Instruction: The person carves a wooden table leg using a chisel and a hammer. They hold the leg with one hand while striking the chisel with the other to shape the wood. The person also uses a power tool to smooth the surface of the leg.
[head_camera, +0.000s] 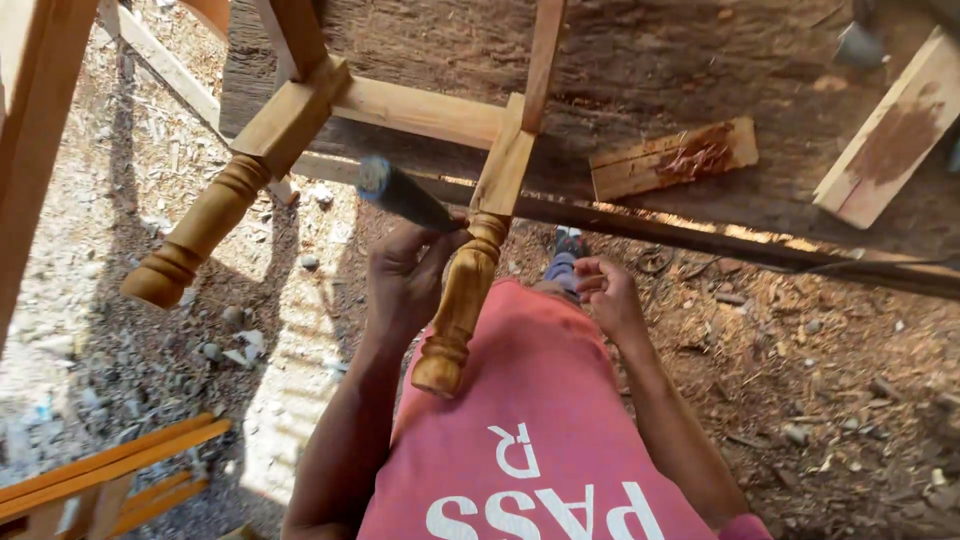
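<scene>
Two hands were up. Your left hand (405, 275) gripped a hammer (400, 193) beside the turned leg (458, 305). Your right hand (607, 293) was pinched narrow; what it held, I cannot tell.

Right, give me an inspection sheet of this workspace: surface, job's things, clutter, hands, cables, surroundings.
Surface: dark, rough workbench, dusted with sawdust.
Job's things: wooden frame with turned legs; near leg, far leg; hammer.
Clutter: small offcut block and stained board on the bench.
Hands: left hand grips the hammer beside the near leg; right hand loosely curled, contents unclear.
Cables: thin dark line along the bench edge, possibly a cable.
Surroundings: wood chips on ground; orange slats.
</scene>
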